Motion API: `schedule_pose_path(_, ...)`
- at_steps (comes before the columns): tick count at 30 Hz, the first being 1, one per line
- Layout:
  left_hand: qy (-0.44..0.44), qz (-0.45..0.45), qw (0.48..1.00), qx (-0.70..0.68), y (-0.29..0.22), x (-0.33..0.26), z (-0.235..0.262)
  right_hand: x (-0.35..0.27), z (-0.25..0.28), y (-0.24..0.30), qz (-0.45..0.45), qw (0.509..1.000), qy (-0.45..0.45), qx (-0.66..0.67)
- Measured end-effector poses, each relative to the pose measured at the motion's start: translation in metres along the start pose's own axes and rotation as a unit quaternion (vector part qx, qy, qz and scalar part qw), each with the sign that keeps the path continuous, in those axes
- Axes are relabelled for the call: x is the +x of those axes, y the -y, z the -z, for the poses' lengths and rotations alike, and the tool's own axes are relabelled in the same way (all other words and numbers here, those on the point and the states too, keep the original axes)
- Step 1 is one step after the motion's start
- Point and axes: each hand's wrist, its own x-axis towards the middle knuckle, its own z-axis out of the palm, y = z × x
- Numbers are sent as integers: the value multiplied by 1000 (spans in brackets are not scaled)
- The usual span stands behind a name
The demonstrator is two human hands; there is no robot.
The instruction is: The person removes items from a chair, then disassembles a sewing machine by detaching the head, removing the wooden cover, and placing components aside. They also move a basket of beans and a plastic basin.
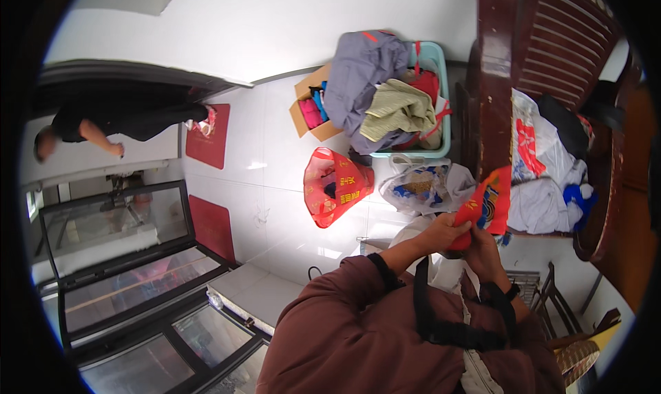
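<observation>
In front of my chest, both hands hold a flat red piece with a colourful printed pattern (493,200); whether it is cloth or a bag I cannot tell. My left hand (441,233) is closed on its near left edge. Just beside it, my right hand (484,253) grips the lower part, its fingers partly hidden. Beyond my hands a clear plastic bag (447,194) with patterned contents sits on the floor. A red plastic bag (337,189) stands open left of it. White garments (540,205) lie on the wooden bench (494,112) at the right.
A teal bin (446,129) overflows with a grey garment (358,84) and a pale green cloth (396,112). Next to it is a cardboard box (300,122). Red mats (212,229) lie near a glass door (117,222). A person (113,122) in black is at far left.
</observation>
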Motion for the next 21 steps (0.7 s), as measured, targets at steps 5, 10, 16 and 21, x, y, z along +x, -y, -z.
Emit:
schedule_pose_path(5, 22, -1, 1000, -17, 2, 0, 11, -6, 29, 8, 9, 974, -22, -225)
schedule_pose_path(10, 0, -34, 994, -108, -4, -2, 20, 8, 84, 57, 211, 949, -72, -222)
schedule_pose_path(16, -33, -33, 990, -134, -37, -6, 16, -5, 137, 126, 175, 960, -209, -66)
schedule_pose_path(21, 44, -69, 997, -11, -53, 2, 1, -5, 116, 104, 84, 971, -195, -108)
